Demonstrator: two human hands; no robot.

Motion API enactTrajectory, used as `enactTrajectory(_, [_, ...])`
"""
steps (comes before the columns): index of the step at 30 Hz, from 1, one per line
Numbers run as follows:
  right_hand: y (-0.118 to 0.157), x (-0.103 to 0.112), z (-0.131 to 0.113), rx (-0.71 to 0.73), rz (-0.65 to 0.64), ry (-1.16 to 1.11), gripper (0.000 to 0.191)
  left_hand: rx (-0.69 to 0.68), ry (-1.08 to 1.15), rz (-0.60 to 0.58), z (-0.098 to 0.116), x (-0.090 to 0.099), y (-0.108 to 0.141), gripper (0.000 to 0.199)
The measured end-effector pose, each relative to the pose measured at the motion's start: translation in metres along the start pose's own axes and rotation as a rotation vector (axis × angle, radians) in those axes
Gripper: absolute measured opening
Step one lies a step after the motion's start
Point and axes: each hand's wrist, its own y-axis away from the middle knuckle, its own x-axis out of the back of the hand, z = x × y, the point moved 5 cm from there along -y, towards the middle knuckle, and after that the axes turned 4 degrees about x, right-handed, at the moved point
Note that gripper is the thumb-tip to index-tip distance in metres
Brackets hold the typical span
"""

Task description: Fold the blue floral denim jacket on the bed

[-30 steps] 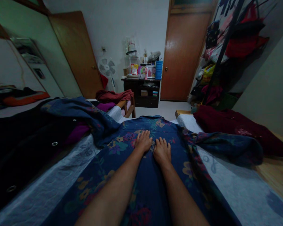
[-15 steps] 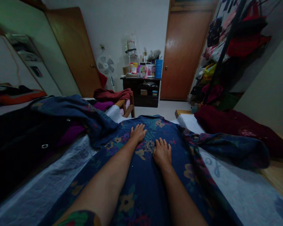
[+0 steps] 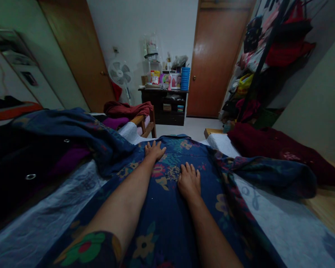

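Observation:
A dark blue floral shirt (image 3: pixel 167 212) lies spread out, its collar at the far end and its sleeves stretched to both sides. My left hand (image 3: pixel 155 150) rests flat on the upper left of the shirt, fingers spread. Lower and to the right, my right hand (image 3: pixel 190 180) lies palm down on the cloth near its middle, fingers stretched out. Neither hand grips anything. Under the shirt is a pale patterned sheet (image 3: pixel 270 212), showing on both sides.
Dark cloth with metal eyelets (image 3: pixel 30 176) lies at left, under one sleeve. A maroon garment (image 3: pixel 279 149) is at right. Beyond stand a wooden chair (image 3: pixel 149 128) with red cloth, a fan (image 3: pixel 120 73), a dark cabinet (image 3: pixel 162 111) and a rack of hanging bags (image 3: pixel 290 33).
My left hand has slid left and slightly away from me over the shirt, with fingers spread wider. My right hand stays almost in place. The view has turned slightly right.

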Motion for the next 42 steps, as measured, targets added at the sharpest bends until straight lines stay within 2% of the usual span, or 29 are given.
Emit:
enactTrajectory(4, [0.000,0.000,0.000,0.000,0.003,-0.001,0.051,0.020,0.005,0.019,0.000,0.003,0.002,0.071])
enactTrajectory(6, [0.000,0.001,-0.001,0.001,0.006,-0.003,0.050,-0.018,0.014,0.080,0.004,0.007,0.008,0.063])
enactTrajectory(8, [0.001,0.001,-0.002,0.003,0.010,-0.005,0.051,-0.174,0.031,0.155,0.015,0.011,0.017,0.052])
enactTrajectory(10, [0.001,0.002,-0.003,-0.001,0.016,-0.004,0.051,-0.410,0.062,0.180,0.032,0.012,0.029,0.046])
enactTrajectory(12, [0.001,0.002,-0.003,-0.006,0.026,0.000,0.051,-0.604,0.093,0.135,0.049,0.008,0.041,0.044])
enactTrajectory(14, [0.001,0.002,-0.003,-0.006,0.033,-0.002,0.051,-0.688,0.103,0.093,0.062,0.002,0.048,0.042])
enactTrajectory(18, [0.000,0.001,-0.003,-0.006,0.029,-0.015,0.051,-0.620,0.047,0.052,0.074,-0.005,0.047,0.046])
enactTrajectory(24, [0.000,0.000,-0.002,-0.007,0.024,-0.021,0.052,-0.459,-0.016,-0.108,0.079,-0.008,0.027,0.056])
enactTrajectory(32, [0.000,-0.002,-0.001,0.001,0.076,-0.039,0.051,-0.344,-0.027,-0.186,0.099,-0.014,0.002,0.065])
enactTrajectory(36, [0.001,-0.002,-0.001,-0.001,0.067,-0.046,0.051,-0.329,-0.006,-0.136,0.099,-0.016,0.003,0.062])
enactTrajectory(42, [0.002,0.002,-0.002,-0.010,0.072,-0.046,0.050,-0.357,0.050,0.039,0.089,-0.009,0.018,0.052])
